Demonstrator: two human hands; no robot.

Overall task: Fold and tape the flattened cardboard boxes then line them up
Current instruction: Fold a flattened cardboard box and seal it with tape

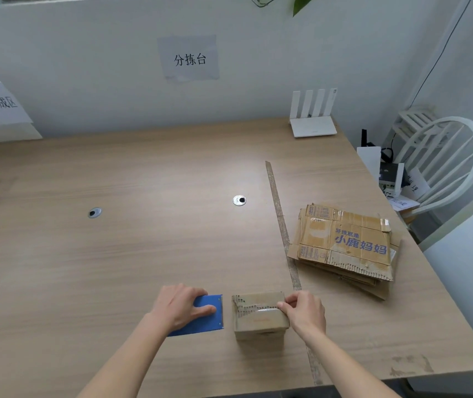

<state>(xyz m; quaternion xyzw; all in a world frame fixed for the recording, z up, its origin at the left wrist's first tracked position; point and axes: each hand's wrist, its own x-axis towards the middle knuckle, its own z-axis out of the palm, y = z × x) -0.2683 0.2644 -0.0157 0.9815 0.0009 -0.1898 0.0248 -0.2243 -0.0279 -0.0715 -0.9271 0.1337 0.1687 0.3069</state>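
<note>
Under my left grip (182,305): a tape dispenser (206,315), solid blue, no pattern. At my right grip (305,311): a small box (259,315), plain brown cardboard with a glossy clear tape band across its top. At 2 o'clock: a stack of flattened boxes (344,245), tan-brown with blue printed characters and pale tape patches. The desk (114,254) is light wood-grain beige, crossed by a grey-brown strip (279,214). At 1 o'clock, a router (312,116), white. Wall signs (189,58), pale grey with black characters.
</note>
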